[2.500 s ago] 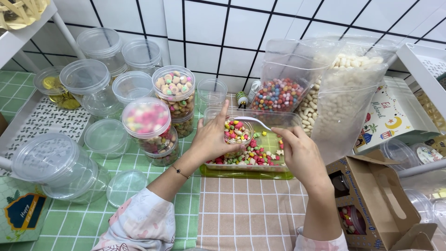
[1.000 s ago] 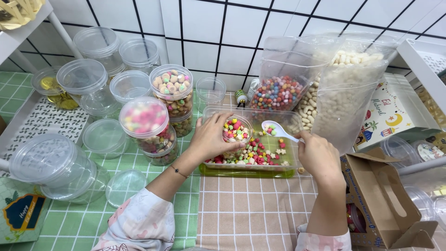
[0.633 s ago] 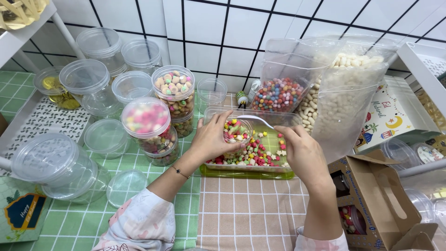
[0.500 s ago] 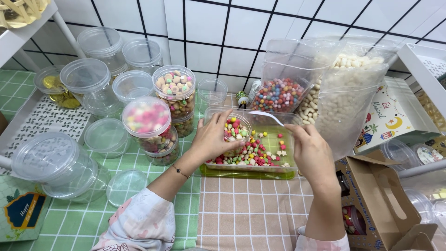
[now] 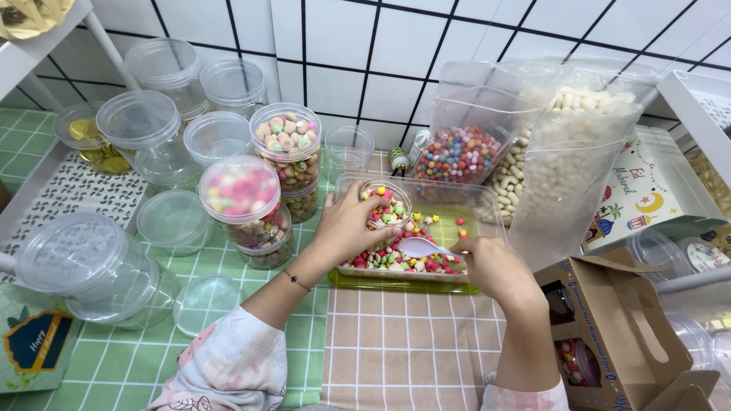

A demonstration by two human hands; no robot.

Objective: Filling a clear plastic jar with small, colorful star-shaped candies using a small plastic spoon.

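White tiled wall behind, checked cloth on the worktop. My left hand (image 5: 346,228) wraps the small round tub (image 5: 387,204), fingers curled shut around its near side; it sits in the clear tray (image 5: 487,204) toward the back edge of the worktop, nearly full of coloured candies. My right hand (image 5: 491,262) pinches the white spoon (image 5: 420,246), fingers closed on its handle, bowl low over the loose candies (image 5: 396,261) at the tray's near side. To do this well I'd keep the tub steady and upright, scoop shallow and level, and lift over the tray so spills drop back in. Behind the tray stand two candy bags (image 5: 464,122). Lidded jars (image 5: 244,194) stand left, a brown carton (image 5: 609,320) at the right front corner.
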